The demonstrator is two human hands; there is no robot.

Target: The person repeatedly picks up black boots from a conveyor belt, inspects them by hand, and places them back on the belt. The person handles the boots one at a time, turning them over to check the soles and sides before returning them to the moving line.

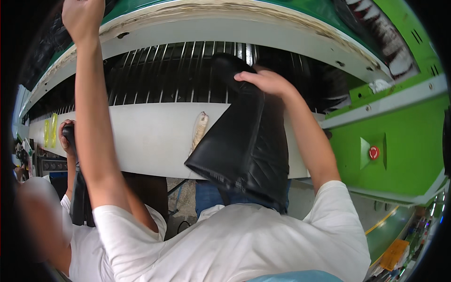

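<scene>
Fingers of your right hand curl over the top edge of the black quilted leather piece, which hangs over the white machine ledge against the dark roller bars. Your right arm is extended forward. Your left hand is raised high, arm straight; its finger position cannot be determined.

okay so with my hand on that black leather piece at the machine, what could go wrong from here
1. Your right hand presses the black leather piece right at the dark slatted opening; fingers could get drawn in.
2. Much of the piece hangs off the white ledge, so it might slip down.
3. Your left hand is raised onto the machine's upper edge, away from the red button.
</scene>
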